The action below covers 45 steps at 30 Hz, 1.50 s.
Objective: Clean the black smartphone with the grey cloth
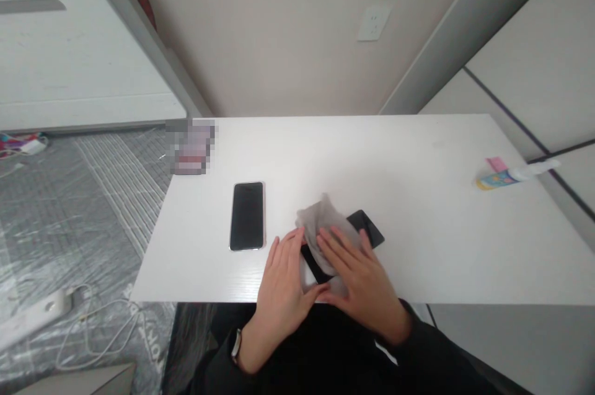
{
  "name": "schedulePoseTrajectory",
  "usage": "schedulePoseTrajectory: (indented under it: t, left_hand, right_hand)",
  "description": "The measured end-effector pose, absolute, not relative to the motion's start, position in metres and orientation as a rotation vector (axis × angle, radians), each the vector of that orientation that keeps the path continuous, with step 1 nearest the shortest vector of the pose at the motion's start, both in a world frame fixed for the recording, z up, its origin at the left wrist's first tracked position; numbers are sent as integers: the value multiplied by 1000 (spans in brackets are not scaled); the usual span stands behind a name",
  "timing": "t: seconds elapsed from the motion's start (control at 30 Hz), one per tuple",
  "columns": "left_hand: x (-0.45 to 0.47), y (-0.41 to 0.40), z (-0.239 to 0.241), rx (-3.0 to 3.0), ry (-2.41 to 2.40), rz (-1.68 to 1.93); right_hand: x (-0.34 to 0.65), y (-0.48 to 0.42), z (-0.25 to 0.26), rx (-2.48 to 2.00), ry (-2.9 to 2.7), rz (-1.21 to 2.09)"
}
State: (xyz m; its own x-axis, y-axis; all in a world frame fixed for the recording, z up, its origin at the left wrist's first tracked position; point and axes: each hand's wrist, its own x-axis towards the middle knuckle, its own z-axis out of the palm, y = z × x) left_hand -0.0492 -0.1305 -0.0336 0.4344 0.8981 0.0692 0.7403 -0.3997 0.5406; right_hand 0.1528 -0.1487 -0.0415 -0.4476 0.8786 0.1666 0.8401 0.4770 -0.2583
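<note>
A black phone (370,230) lies at a slant near the table's front edge, largely hidden by a crumpled grey cloth (316,215) and my hands. My right hand (356,268) holds the cloth down against the phone, its fingers laid over the fabric and its thumb towards the left. Along the phone's left side rests my left hand (284,277), fingers stretched out and fingertips at the cloth's edge. Its thumb reaches the phone's near end, close to the right thumb. A second phone (247,216), dark screen up, lies left of my hands.
The white table (432,258) stands against a wall with a socket (373,23). A bottle (504,179) lies on its side at the right, beside a pink piece (496,164). A blurred item (193,150) sits at the back left corner. Cables (100,345) lie on the floor.
</note>
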Motion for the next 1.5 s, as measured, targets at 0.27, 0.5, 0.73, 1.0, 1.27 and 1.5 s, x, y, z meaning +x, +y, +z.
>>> schedulePoseTrajectory:
  t: [0.27,0.5,0.73,1.0,1.27,1.5]
  left_hand:
    - [-49,-130,-30,2239,1379,477]
    - [-51,-129,-33,2257,1359,505]
    - [-51,-130,-34,2298,1355,482]
    - [-53,-130,-37,2342,1347,544]
    - [-52,-130,-37,2359,1350,544]
    - [-51,-131,-41,2359,1353,543]
  right_hand:
    - [197,-184,-34,-1434,-2488,220]
    - [160,-155,-40,-1501,-2388,192]
    - [171,-165,-44,-1331,-2490,257]
    - [159,-165,-45,-1385,-2447,184]
    - [189,-158,-45,-1569,-2360,122]
    - [151,-167,-50,-1316,-2489,309]
